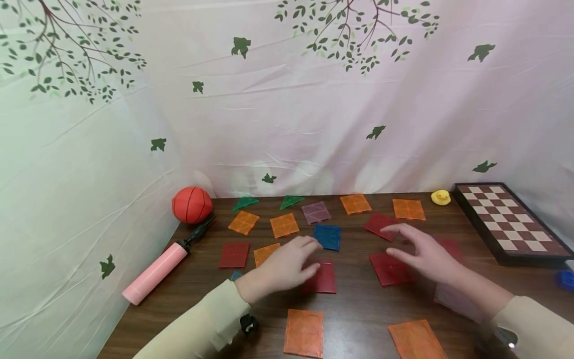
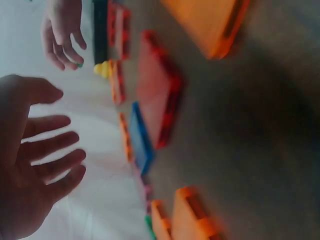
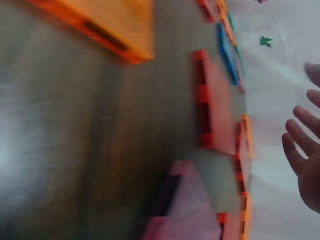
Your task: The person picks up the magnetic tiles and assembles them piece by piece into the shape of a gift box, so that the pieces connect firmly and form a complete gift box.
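Many flat square tiles lie scattered on a dark wooden table (image 1: 358,309). My left hand (image 1: 287,264) hovers with relaxed fingers over the near edge of a red tile (image 1: 324,280), just short of a blue tile (image 1: 327,236). My right hand (image 1: 421,252) is spread open above another red tile (image 1: 389,270). Neither hand holds anything. In the left wrist view the left hand (image 2: 35,165) shows straight fingers beside a red tile (image 2: 157,95) and a blue tile (image 2: 140,142). The right wrist view shows the fingers (image 3: 302,155) of the right hand past a red tile (image 3: 217,105).
Orange tiles (image 1: 305,333) (image 1: 416,340) lie near the front edge, with more orange, purple and green pieces (image 1: 291,201) further back. An orange ball (image 1: 192,204) and pink pump (image 1: 157,271) sit at the left. A chessboard (image 1: 511,222) and yellow duck (image 1: 441,197) are on the right.
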Motion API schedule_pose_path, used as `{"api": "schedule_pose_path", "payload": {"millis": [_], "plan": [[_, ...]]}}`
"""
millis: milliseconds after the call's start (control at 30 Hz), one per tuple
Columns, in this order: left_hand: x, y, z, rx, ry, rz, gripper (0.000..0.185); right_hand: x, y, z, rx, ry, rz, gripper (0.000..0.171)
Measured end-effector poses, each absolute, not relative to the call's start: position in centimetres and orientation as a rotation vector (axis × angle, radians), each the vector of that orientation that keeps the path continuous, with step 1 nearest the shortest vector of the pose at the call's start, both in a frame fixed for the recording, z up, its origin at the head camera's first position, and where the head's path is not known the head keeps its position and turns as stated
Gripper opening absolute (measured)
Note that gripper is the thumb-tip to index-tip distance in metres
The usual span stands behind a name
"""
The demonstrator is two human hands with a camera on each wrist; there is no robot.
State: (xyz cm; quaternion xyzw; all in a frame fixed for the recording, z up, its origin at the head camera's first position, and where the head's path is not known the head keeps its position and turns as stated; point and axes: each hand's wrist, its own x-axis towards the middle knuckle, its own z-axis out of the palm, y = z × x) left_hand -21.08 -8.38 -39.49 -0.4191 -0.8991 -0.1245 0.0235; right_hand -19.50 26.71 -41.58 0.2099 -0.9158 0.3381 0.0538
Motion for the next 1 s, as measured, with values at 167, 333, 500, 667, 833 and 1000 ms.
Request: {"api": "schedule_pose_path", "payload": {"millis": [167,333,500,667,833,1000], "plan": [[-20.4,-8.6,-41.6,-1.527,-2.816,-0.410,0.042,-18.6,26.8,-42.8,0.672,-2.915,1.057,0.052],[-20.2,-8.9,-43.2,-1.618,-2.885,-0.403,0.048,-18.3,26.9,-44.0,0.683,-3.054,0.979,0.057],[-20.1,-8.7,-43.6,-1.597,-2.918,-0.359,0.051,-18.1,27.0,-44.5,0.769,-3.075,0.864,0.056],[-19.9,-8.4,-43.6,-1.586,-2.918,-0.348,0.052,-18.0,26.7,-44.5,0.785,-3.086,0.778,0.057],[-19.8,-8.1,-43.7,-1.615,-2.895,-0.296,0.056,-17.8,25.8,-44.2,0.837,-3.088,0.727,0.057],[-19.8,-7.7,-43.7,-1.638,-2.909,-0.256,0.059,-17.5,24.9,-44.2,0.873,-3.066,0.689,0.057]]}}
